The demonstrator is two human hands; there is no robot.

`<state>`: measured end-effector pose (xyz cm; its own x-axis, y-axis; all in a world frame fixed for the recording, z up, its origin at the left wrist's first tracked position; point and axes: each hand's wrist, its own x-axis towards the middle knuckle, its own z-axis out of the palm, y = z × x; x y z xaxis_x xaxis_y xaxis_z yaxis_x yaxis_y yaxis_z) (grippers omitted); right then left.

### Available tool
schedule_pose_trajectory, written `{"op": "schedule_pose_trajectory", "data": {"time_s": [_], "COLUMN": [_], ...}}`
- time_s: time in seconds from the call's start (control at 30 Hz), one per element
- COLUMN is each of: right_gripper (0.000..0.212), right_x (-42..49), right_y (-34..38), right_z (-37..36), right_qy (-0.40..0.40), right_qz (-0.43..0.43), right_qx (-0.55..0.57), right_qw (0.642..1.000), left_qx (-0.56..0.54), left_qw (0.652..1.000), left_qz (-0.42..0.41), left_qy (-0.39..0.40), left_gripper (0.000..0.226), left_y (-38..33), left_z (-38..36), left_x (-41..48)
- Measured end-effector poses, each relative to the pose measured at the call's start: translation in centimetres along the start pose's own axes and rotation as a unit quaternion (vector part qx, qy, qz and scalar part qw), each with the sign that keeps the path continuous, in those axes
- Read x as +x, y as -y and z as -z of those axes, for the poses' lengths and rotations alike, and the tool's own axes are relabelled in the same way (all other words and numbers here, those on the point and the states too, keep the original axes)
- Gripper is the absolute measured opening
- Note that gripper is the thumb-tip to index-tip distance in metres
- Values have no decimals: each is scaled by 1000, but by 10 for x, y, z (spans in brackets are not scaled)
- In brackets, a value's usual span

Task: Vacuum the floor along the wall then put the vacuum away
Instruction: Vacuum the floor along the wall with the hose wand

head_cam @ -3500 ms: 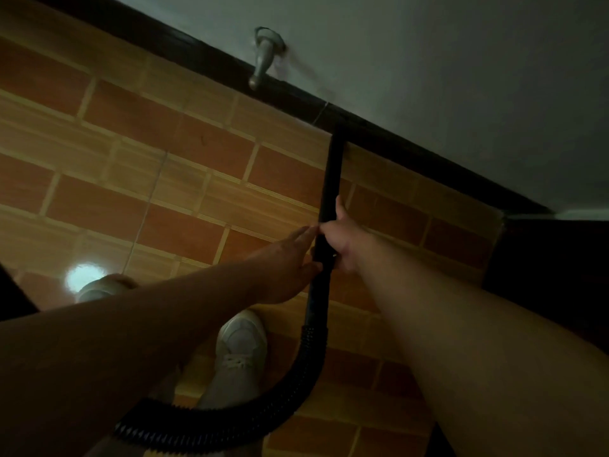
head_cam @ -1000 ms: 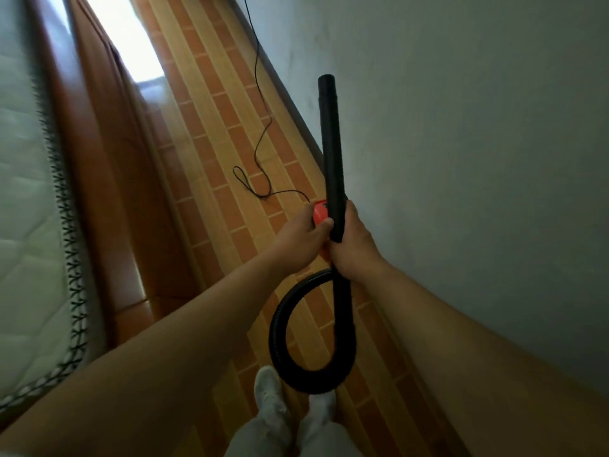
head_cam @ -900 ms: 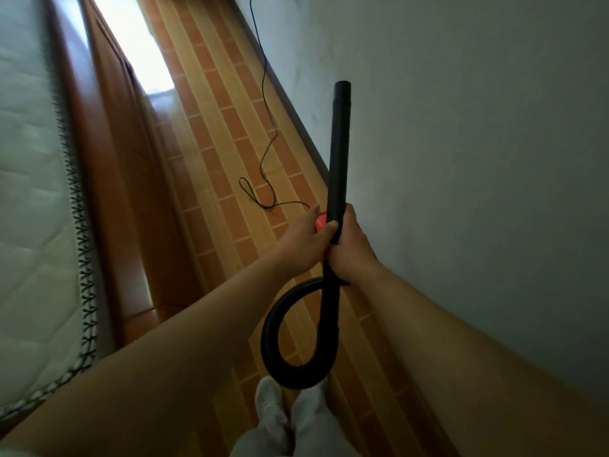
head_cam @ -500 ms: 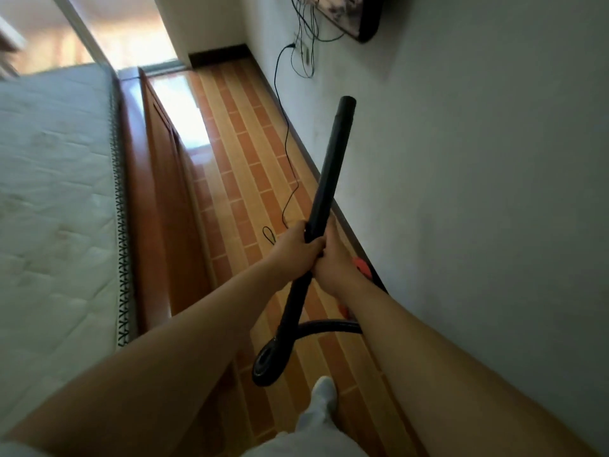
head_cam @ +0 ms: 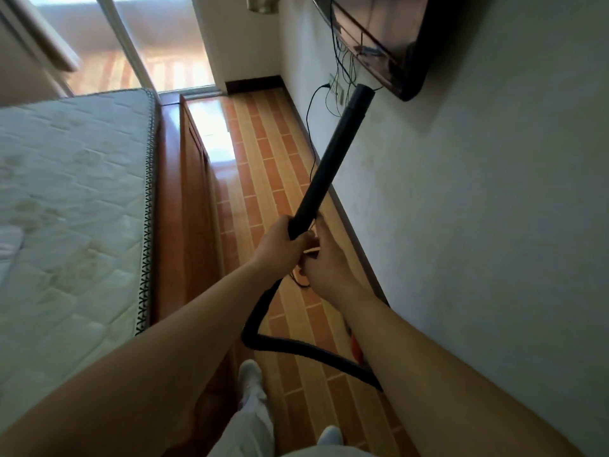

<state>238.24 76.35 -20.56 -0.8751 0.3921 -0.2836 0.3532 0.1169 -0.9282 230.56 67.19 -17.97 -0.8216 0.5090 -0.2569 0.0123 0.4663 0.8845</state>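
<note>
The room is long and thin, with a grey wall (head_cam: 478, 225) on the right and a big bed on the left. The mattress (head_cam: 72, 199) is white and quilted, and its left side runs out of the picture. It sits on a brown wooden bed frame (head_cam: 184, 209). Between the frame and the wall runs a strip of floor (head_cam: 263, 166) in orange and tan tiles, open all the way to a bright glass door at the far end. A dark skirting edge (head_cam: 349, 222) runs where floor meets wall. High on the wall hangs a black TV (head_cam: 385, 37), cut off at the top, with thin wires hanging under it to a plug. A thin black cord (head_cam: 309, 140) drops from there to the floor. The black vacuum tube (head_cam: 329, 163) is lifted up off the floor and points up and away toward the TV. Its black hose (head_cam: 280, 341) bends down under the hands, loops above the floor and goes behind the right arm. Only a bit of orange from the vacuum body (head_cam: 356, 347) peeks out by that arm, close to the wall. The left hand (head_cam: 280, 245) is wrapped tight around the low end of the tube. The right hand (head_cam: 326, 258) is just beside it, fingers curled, but I cannot tell if it is gripping the tube. White shoes (head_cam: 248, 374) show at the bottom.
</note>
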Motion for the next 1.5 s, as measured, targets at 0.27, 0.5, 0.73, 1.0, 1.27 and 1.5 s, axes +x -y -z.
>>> {"op": "schedule_pose_trajectory", "data": {"time_s": [0.27,0.5,0.73,1.0,1.27,1.5], "right_gripper": [59,26,29,36,23,62], "right_x": [94,182,220,248,304,348], "right_y": [33,81,92,63,8,-37], "right_z": [-63,-102,-115,-102,-65,-24], "right_qy": [-20,-4,2,9,-18,-38], "right_qz": [-30,-77,-97,-136,-192,-306], "right_qx": [-55,-105,-102,-53,10,-2], "right_qw": [998,991,990,989,981,951], "left_qx": [-70,-163,-249,-181,-89,-42], "left_qw": [996,984,968,975,975,962], "left_qz": [-52,-50,21,89,160,210], "left_qy": [21,44,39,95,131,170], "left_gripper": [26,33,30,26,36,38], "left_y": [9,15,23,31,34,51], "left_z": [73,140,177,160,88,25], "left_x": [85,160,219,275,347,405]}}
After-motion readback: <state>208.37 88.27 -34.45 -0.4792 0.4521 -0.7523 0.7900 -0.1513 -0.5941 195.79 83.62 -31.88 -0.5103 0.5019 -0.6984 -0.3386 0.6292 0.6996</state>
